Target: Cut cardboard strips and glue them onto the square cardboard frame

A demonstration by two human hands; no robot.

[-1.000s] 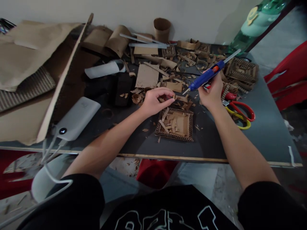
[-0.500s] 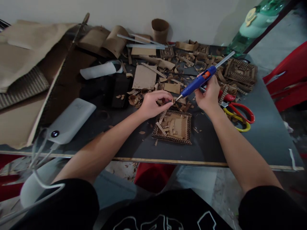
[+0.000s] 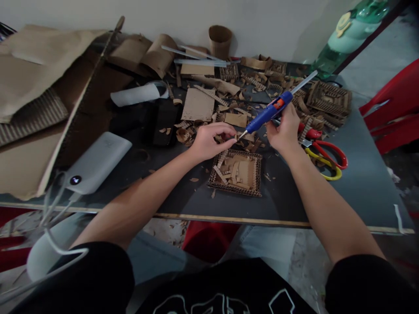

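Blue glue gun [image 3: 266, 113] — tilted, tip on cardboard scrap [image 3: 231, 139]

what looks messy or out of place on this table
Cardboard scraps are strewn over the far half of the dark table, around the scissors and the square cardboard tray. The white power bank sits at the near edge, its cables hanging off.

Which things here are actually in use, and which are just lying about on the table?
In use:
- left hand, pinching a small brown cardboard scrap
- right hand, gripping the blue pen-shaped glue gun, nozzle at the scrap
- square corrugated-cardboard tray just below the hands

Lying about:
- red and yellow scissors
- white power bank
- brown cardboard cup
- large corrugated cardboard sheets
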